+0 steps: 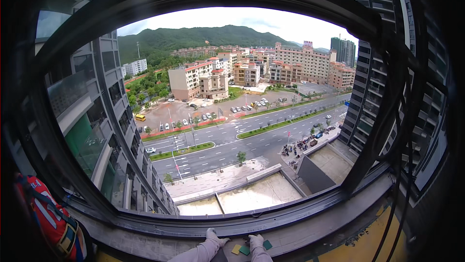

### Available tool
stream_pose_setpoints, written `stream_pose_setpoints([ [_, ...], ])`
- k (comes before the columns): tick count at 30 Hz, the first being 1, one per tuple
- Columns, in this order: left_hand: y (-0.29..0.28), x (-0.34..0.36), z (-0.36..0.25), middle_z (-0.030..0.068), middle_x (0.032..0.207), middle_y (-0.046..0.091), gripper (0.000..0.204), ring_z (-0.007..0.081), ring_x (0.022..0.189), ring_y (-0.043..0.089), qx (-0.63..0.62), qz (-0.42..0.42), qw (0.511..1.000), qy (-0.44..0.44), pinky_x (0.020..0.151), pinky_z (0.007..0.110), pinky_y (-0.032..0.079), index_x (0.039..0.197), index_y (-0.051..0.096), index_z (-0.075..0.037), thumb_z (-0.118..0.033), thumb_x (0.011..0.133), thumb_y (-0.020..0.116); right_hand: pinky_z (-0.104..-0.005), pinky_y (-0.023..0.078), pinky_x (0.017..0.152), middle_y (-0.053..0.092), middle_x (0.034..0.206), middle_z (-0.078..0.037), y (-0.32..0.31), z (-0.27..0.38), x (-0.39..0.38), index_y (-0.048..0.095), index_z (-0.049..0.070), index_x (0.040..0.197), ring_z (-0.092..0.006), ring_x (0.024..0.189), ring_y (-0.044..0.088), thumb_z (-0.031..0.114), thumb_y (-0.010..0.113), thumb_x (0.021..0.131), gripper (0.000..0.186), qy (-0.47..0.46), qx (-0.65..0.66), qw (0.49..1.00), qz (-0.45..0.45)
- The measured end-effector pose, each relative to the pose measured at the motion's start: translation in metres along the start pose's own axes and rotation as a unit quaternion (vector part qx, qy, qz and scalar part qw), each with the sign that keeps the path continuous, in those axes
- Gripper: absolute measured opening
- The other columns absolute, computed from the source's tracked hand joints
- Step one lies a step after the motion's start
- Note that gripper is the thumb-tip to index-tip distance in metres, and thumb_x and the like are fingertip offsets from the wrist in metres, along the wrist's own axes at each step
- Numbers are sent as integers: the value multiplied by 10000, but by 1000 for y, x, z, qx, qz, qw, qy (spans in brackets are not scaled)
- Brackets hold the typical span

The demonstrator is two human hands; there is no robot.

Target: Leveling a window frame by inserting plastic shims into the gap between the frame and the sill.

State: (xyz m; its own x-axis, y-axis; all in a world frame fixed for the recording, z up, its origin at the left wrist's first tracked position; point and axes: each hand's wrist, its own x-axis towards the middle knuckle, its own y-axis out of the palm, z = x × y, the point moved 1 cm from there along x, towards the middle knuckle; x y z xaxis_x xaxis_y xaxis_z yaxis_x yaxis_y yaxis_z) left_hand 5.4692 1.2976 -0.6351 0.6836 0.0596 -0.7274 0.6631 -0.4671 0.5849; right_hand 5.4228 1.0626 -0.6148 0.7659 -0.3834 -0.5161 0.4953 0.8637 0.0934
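Both my hands wear light grey gloves and rest low on the sill, close to the bottom rail (232, 228) of a dark metal window frame. My left hand (214, 238) touches the inner side of the rail, its thumb spread to the right and nothing visible in it. A short way right, my right hand (256, 242) lies on the sill with fingers apart. Between the hands are a yellow square piece (236, 249) and a green square piece (244, 251). A darker green piece (267, 245) sits just right of my right hand.
Through the large opening, a road (218, 150) and a low flat roof (261, 191) show far below. At the left is a person in red (48, 213) with harness straps. Black cables (398, 165) hang on the right, beside a yellow surface (368, 240).
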Motion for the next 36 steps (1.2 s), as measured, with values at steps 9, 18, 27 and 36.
stream_pose_setpoints([
  [9, 57, -41, -19, 91, 1705, 327, 638, 458, 1578, 338, 5, -7, 998, -61, 1227, 770, 224, 1624, 335, -185, -416, 1043, 463, -476, 634, 594, 681, 1062, -102, 15, 10, 44, 591, 64, 1246, -277, 777, 697, 144, 795, 948, 370, 80, 73, 994, 31],
  [18, -1, -26, -9, 91, 1706, 364, 653, 447, 1569, 371, -37, 114, 988, -95, 1258, 721, 207, 1636, 349, -217, -432, 1025, 431, -456, 586, 517, 678, 965, -97, -12, -12, 6, 593, 71, 1224, -263, 683, 683, 221, 796, 966, 361, 75, 22, 997, 23],
  [27, 82, -56, -19, 86, 1672, 435, 724, 429, 1551, 375, -67, -1, 996, -66, 1250, 732, 219, 1624, 401, -217, -628, 1029, 437, -457, 552, 1020, 706, 1260, -218, 19, 76, -40, 722, 8, 1299, -382, 1133, 693, 346, 927, 767, 663, -141, -380, 899, -164],
  [36, 72, -62, -11, 49, 1564, 581, 776, 368, 1444, 523, -98, -36, 994, -31, 1170, 697, 385, 1558, 509, -249, -753, 983, 378, -456, 438, 1148, 577, 1448, -50, 38, 68, -58, 773, 268, 1348, -318, 1371, 506, 624, 866, 765, 690, -15, -518, 826, -221],
])
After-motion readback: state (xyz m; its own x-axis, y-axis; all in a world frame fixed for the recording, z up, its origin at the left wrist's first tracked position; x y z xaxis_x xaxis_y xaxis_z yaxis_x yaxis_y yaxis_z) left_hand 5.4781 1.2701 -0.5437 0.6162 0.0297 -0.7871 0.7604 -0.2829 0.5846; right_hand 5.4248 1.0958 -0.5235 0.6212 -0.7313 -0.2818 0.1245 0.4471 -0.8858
